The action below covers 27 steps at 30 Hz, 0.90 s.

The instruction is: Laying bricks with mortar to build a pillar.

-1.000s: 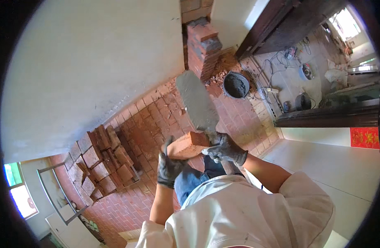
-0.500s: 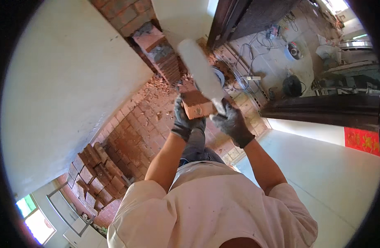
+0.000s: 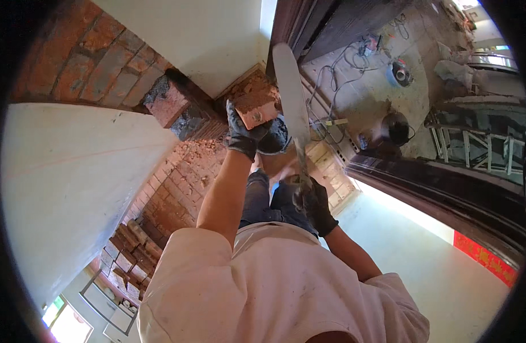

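Note:
My left hand (image 3: 243, 136), in a dark glove, grips an orange brick (image 3: 256, 114) near the middle of the view, just right of a short brick pier (image 3: 166, 108) with grey mortar on it. My right hand (image 3: 311, 203), also gloved, is closed round the handle of a long flat grey trowel (image 3: 291, 94), whose blade points up and away, right of the brick. A bucket of grey mortar (image 3: 277, 137) stands below, partly hidden by the brick and left hand.
A white wall (image 3: 74, 183) fills the left; brickwork (image 3: 86, 68) runs above it. Stacked bricks (image 3: 128, 257) lie lower left. Rubble (image 3: 194, 160) litters the brick floor. A dark doorframe (image 3: 423, 194) borders a room with cables (image 3: 331, 86) and a bucket (image 3: 395, 128).
The view has shifted toward the pier as I move forward. My left hand has carried the brick up and away, apart from my right hand, and the trowel blade now points more steeply upward.

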{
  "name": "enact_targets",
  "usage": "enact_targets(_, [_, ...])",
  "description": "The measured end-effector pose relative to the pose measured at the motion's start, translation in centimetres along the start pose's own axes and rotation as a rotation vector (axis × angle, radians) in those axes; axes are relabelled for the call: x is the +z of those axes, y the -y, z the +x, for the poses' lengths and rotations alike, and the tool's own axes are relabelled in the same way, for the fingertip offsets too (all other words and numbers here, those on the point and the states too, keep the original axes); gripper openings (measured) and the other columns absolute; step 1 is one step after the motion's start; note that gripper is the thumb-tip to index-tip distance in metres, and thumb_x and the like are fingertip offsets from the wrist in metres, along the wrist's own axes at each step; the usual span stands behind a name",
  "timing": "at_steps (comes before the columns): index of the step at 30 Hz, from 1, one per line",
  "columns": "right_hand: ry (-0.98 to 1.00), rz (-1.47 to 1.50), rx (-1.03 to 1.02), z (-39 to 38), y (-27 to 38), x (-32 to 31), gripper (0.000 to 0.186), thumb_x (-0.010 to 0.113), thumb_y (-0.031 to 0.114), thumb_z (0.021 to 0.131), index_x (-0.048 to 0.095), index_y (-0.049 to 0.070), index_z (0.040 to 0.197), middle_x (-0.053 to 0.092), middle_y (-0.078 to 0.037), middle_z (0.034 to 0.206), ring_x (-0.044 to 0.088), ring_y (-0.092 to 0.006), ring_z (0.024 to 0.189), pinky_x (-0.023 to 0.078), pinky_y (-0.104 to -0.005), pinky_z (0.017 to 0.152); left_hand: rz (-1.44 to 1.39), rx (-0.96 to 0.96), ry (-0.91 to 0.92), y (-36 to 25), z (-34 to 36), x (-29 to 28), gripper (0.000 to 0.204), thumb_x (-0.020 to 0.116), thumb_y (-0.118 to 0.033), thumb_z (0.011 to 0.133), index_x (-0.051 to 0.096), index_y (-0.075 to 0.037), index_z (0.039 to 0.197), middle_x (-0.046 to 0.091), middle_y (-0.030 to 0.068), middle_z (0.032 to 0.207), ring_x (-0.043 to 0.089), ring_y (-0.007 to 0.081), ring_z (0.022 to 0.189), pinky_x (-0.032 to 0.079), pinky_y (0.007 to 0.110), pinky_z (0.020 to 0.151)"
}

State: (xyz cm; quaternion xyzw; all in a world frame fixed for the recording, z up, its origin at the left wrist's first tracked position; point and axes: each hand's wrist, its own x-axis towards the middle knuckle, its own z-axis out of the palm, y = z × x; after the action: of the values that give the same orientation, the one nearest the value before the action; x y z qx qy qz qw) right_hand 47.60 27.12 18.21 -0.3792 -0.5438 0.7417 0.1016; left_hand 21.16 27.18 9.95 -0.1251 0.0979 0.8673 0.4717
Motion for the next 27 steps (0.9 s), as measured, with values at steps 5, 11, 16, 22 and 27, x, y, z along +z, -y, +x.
enact_targets(5, [0.014, 0.119, 0.348, 8.4, 3.9, -0.7, 0.021, 0.053, 0.029, 0.091, 0.053, 0.009, 0.088, 0.049, 0.004, 0.059, 0.042, -0.0070, 0.047, 0.031, -0.0233, 0.042, -0.096, 0.055, 0.060, 1.3, 5.3, 2.5, 0.058, 0.036, -0.049, 0.086, 0.043, -0.011, 0.130, 0.047, 0.0100, 0.131, 0.043, 0.0325, 0.118, 0.035, 0.049, 0.099])
enact_targets(11, [0.131, 0.002, -0.074, 14.0, 15.3, -4.0, 0.017, 0.048, 0.027, 0.093, 0.056, 0.011, 0.092, 0.052, 0.007, 0.066, 0.045, -0.0063, 0.051, 0.034, -0.0209, 0.042, -0.184, 0.091, 0.033, 0.1, 8.6, 5.2, 0.044, 0.038, -0.039, 0.085, 0.051, -0.011, 0.117, 0.054, 0.0100, 0.119, 0.049, 0.0305, 0.112, 0.041, 0.046, 0.095])
enact_targets(16, [0.622, -0.425, -0.713, 16.5, 14.6, -6.0, 0.021, 0.066, 0.018, 0.076, 0.054, 0.007, 0.090, 0.056, -0.006, 0.087, 0.054, -0.0232, 0.078, 0.046, -0.0342, 0.066, -0.140, 0.159, -0.110, 0.1, 9.9, 7.5, 0.047, 0.038, -0.043, 0.085, 0.049, -0.012, 0.119, 0.054, 0.0104, 0.118, 0.050, 0.0314, 0.108, 0.043, 0.047, 0.091])
enact_targets(22, [0.055, -1.311, -0.838, 19.4, 11.3, -4.6, 0.023, 0.056, 0.016, 0.083, 0.053, 0.003, 0.102, 0.058, -0.010, 0.091, 0.056, -0.0241, 0.081, 0.047, -0.0374, 0.071, -0.265, 0.070, 0.040, -2.0, 11.4, 6.5, 0.048, 0.037, -0.045, 0.084, 0.050, -0.013, 0.118, 0.053, 0.0102, 0.120, 0.049, 0.0318, 0.111, 0.041, 0.048, 0.093])
enact_targets(27, [0.748, 0.096, -0.426, 20.5, 20.3, -7.3, 0.024, 0.057, 0.022, 0.085, 0.054, 0.005, 0.101, 0.057, -0.008, 0.086, 0.056, -0.0198, 0.075, 0.048, -0.0313, 0.064, -0.359, 0.039, -0.057, -3.1, 11.8, 5.3, 0.038, 0.042, -0.038, 0.082, 0.052, -0.013, 0.109, 0.058, 0.0094, 0.103, 0.056, 0.0312, 0.094, 0.046, 0.050, 0.083])
